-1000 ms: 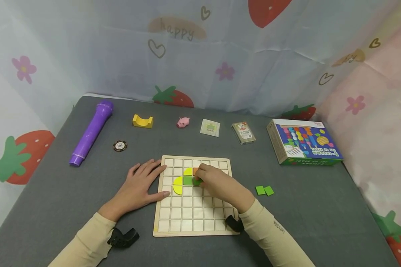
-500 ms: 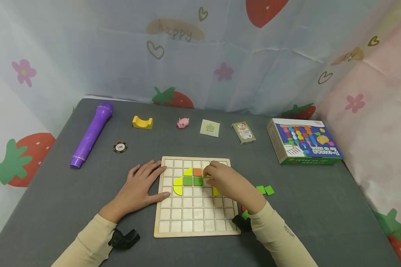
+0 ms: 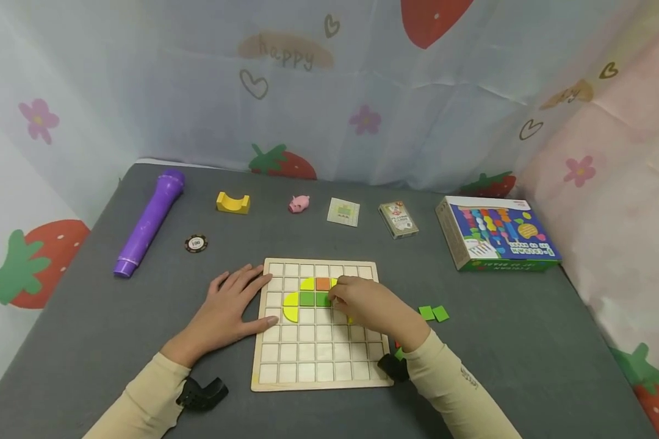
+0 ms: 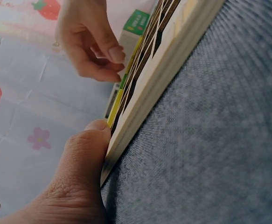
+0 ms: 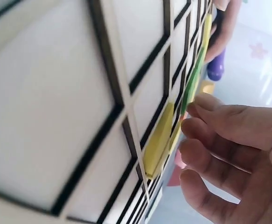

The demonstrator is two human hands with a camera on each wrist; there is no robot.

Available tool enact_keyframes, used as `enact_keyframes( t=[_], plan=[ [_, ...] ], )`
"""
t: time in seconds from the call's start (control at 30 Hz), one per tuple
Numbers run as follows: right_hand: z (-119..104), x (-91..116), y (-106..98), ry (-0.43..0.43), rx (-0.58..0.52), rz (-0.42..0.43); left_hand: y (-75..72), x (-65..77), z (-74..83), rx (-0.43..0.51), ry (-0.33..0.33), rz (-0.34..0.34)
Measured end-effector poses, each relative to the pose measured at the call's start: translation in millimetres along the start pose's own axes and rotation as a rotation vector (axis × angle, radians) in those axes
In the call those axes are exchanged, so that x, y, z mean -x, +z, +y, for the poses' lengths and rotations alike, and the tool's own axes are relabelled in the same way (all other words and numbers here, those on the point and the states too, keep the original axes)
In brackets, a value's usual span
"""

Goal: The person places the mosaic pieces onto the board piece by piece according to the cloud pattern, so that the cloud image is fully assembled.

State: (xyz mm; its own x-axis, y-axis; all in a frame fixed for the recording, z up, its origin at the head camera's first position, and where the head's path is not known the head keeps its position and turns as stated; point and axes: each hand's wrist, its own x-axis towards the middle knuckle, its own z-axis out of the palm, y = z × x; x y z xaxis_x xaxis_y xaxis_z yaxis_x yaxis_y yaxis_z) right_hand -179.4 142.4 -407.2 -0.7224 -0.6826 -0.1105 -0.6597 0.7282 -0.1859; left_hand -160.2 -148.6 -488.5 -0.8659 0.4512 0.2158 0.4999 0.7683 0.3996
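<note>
Green tiles (image 3: 307, 299), apparently being set into a grid board (image 3: 306, 352) between the bench (image 3: 77, 341)'s side edges.
Left hand (image 3: 227, 308), fingers straight, at the board's left edge; right hand (image 3: 370, 305) curled by the tiles toward its far edge, grip unclear. Next likely needs careful squaring. Chip (image 3: 196, 243) reads "100", card box (image 3: 398, 219) "PLAYING CARDS".

Left arm (image 3: 137, 396) enters head view from 7 o'clock, beige sleeve down to wrist (image 3: 177, 352), aimed between 1 and 2. Left hand (image 3: 227, 311) palm down, fingers (image 3: 249, 280) nearly straight, slightly spread; thumb (image 3: 263, 324) out towards 3. Right arm (image 3: 456, 384), sleeved likewise, enters from 5, aimed between 10 and 11. Right hand (image 3: 370, 305): fingers bent, tips towards 9. Right wrist view: right thumb (image 5: 233, 116) tip close to forefinger; any pinch unclear.
</note>
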Motion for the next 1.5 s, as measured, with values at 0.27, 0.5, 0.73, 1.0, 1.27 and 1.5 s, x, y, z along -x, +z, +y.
enact_keyframes(
  t=[0.27, 0.5, 0.73, 1.0, 1.27, 1.5],
  plan=[
    [24.0, 36.0, -21.6, 0.152, -0.03, 0.13, 2.3, -0.6, -1.7, 0.0, 0.004, 0.014],
    [66.1, 91.8, -21.4, 0.422, -0.052, 0.104, 1.6, 0.6, -2.0, 0.013, -0.007, 0.0],
    [84.4, 121.6, -11.5, 0.632, -0.154, -0.13, 0.6, -0.2, 0.6, 0.01, -0.013, -0.02],
    [88.5, 120.7, -1.4, 0.484, -0.17, -0.023, 2.3, -0.2, -1.2, 0.011, -0.004, -0.001],
    [89.5, 116.2, -4.0, 0.419, -0.158, 0.016, 2.6, -1.0, -2.1, 0.011, -0.006, 0.0],
    [87.5, 112.3, -9.5, 0.393, -0.165, 0.041, 1.6, -0.4, -1.3, 0.01, -0.006, 0.0]
  ],
)
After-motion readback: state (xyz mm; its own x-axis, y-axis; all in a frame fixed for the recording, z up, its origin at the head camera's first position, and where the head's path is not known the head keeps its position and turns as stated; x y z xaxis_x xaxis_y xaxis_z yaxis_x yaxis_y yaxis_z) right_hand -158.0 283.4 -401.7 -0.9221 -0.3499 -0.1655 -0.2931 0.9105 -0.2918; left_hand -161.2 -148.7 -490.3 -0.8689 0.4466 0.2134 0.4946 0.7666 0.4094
